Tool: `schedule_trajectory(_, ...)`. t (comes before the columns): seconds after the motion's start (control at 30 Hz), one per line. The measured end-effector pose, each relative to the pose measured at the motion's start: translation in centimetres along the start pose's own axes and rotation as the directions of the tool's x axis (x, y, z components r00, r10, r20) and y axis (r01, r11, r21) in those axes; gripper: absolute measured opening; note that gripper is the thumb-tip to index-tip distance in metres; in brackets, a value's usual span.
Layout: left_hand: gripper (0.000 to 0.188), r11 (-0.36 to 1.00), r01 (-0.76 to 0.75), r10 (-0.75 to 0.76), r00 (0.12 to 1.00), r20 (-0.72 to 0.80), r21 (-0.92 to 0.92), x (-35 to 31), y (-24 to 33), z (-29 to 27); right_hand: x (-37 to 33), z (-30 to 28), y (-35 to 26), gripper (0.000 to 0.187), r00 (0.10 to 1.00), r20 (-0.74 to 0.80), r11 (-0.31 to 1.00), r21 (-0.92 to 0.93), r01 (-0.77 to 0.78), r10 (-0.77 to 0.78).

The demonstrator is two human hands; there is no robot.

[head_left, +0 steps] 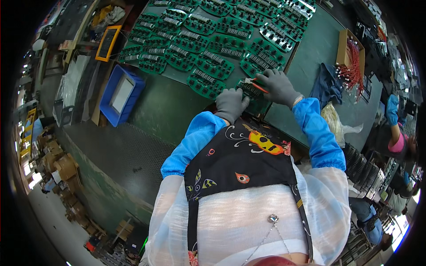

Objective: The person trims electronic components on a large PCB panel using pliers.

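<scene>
A green circuit board (253,90) with a dark digit display lies at the table's near edge, in front of me. My left hand (231,105), in a grey glove, is closed with curled fingers gripping the board's left side. Over its right side, my gloved right hand (279,87) pinches a red wire lead (261,87) with a white connector at its tip. The connector is at the board's upper edge; whether it is seated cannot be made out. Several similar boards (208,82) lie in rows just beyond my hands.
At right, an open cardboard box (341,55) holds a bundle of red wires (353,66), beside a dark blue cloth (327,82) and a clear plastic bag (333,122). A blue bin (135,95) stands left. Another person's sleeved arm (392,111) shows far right.
</scene>
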State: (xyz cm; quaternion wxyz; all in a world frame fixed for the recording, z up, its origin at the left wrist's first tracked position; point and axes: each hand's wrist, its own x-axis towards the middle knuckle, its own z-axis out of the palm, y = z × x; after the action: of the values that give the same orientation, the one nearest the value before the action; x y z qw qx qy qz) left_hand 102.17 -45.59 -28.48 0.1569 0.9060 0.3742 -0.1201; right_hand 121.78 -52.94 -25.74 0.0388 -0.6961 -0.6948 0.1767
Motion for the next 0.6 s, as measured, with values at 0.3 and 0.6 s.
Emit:
schedule_trajectory(0.3, 0.039, 1.000, -0.021, 0.021, 0.991, -0.130, 0.001, -0.5, -0.4, 1.2, -0.6, 0.9, 0.3, 0.064, 0.993, -0.107, 0.999, -0.012, 0.050, -0.051)
schedule_trajectory(0.6, 0.039, 0.996, -0.047, 0.058, 0.987, -0.147, 0.077, -0.2, -0.3, 1.7, -2.3, 2.2, 0.2, 0.065, 0.985, -0.136, 0.994, 0.030, 0.108, -0.103)
